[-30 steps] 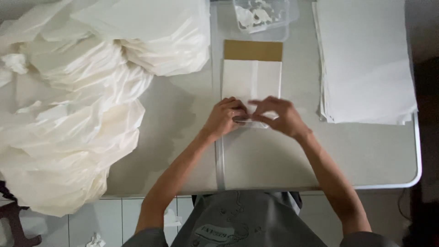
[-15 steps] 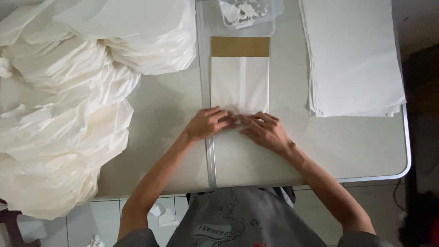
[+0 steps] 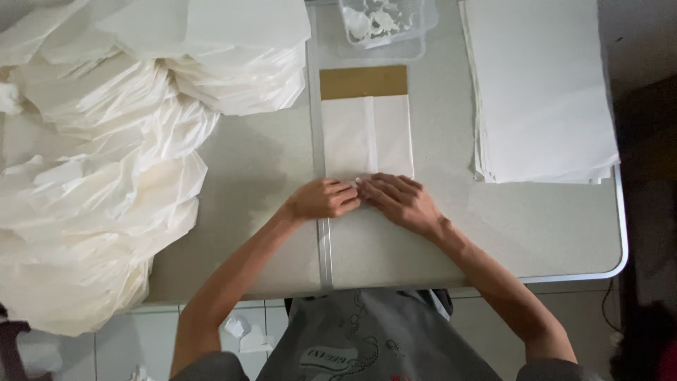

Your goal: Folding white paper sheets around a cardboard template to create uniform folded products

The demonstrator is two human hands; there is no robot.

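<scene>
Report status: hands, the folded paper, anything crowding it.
Left hand and right hand press folded white paper, near edge. Brown card underneath. Nothing crowding; paper stacks aside.

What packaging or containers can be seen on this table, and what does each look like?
Folded white paper bag: table centre, flat rectangle, brown card strip at its far end; both hands, left hand and right hand, press its near edge.
Clear plastic tub: far edge, rectangular, holds white scraps.
Stack of white sheets: right side.
Heap of finished white bags: left side.
</scene>
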